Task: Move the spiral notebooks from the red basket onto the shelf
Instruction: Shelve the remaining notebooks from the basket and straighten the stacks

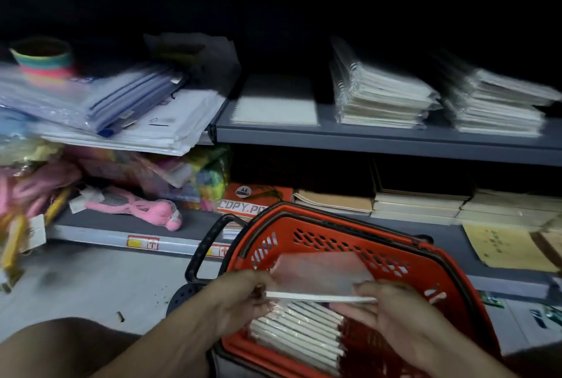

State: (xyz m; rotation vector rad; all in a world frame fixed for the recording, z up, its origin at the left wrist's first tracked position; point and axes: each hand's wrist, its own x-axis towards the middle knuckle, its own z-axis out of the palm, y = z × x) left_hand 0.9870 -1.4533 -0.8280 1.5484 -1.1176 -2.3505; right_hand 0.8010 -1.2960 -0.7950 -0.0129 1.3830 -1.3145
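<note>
A red basket [340, 234] with a black handle sits low in front of me, tilted, with several wrapped spiral notebooks [299, 335] stacked inside. Above that stack I hold one wrapped notebook [319, 271] level over the basket. My left hand [240, 298] pinches its left end and my right hand [392, 313] grips its right end. On the grey shelf [380, 134] above lie a single spiral notebook [275, 104] and two piles of wrapped notebooks, one pile [383, 95] in the middle and another pile [495, 101] at the right.
Plastic folders and papers [121, 113] overhang the shelf at the left, under a striped cup [44, 58]. The lower shelf holds pink toys [137, 204], a copy paper pack [252, 198], brown notebooks [416, 198] and yellow envelopes [504, 247]. Grey floor [91, 283] lies at the left.
</note>
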